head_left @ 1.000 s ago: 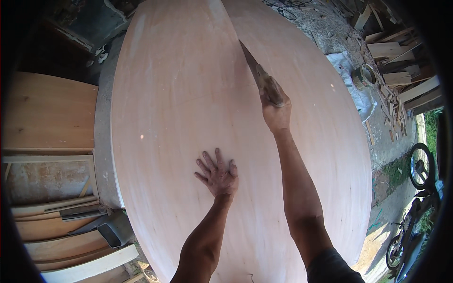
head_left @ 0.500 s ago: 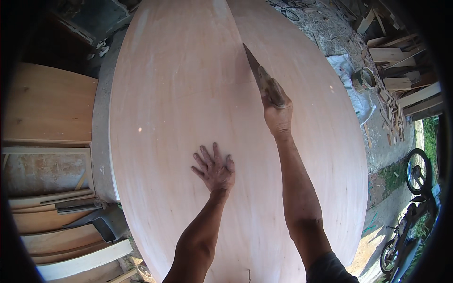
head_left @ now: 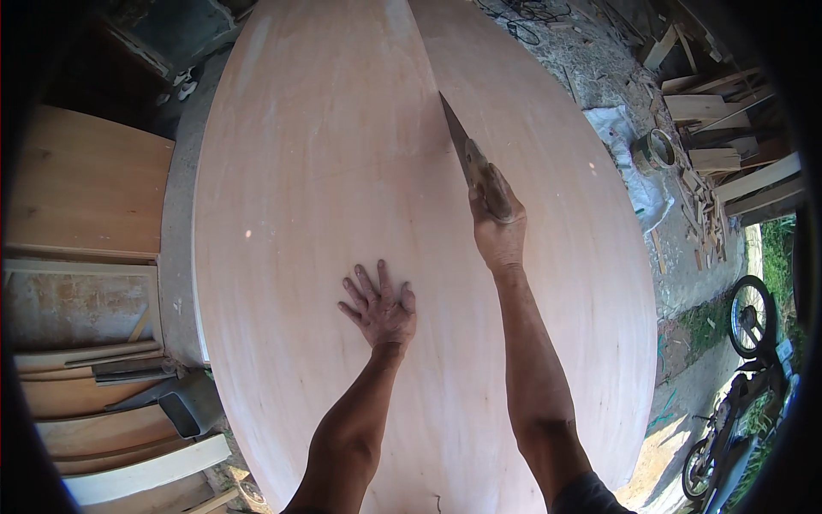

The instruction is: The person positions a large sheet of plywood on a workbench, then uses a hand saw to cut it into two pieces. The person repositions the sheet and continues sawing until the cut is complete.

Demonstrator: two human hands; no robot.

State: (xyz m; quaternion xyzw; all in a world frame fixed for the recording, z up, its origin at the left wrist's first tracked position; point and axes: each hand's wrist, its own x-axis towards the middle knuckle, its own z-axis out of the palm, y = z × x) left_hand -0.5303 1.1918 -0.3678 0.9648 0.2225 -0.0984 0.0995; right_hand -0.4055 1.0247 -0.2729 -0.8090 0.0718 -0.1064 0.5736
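Your left hand [head_left: 381, 308] lies flat and open on the plywood sheet [head_left: 317, 197], fingers spread, just left of the cut line that runs up the sheet's middle. Your right hand [head_left: 497, 231] is closed around the handle of a handsaw [head_left: 467, 158], whose blade sits in that cut, angled up and away from you. The sheet is broad and bare on both sides of the saw, so there is free room across it. Beyond the sheet's left edge stand stacked boards [head_left: 86, 184]; beyond its right edge the ground holds wood offcuts [head_left: 719, 146] and a round tin [head_left: 655, 152], contents unclear. A motorbike [head_left: 741, 403] stands further right.
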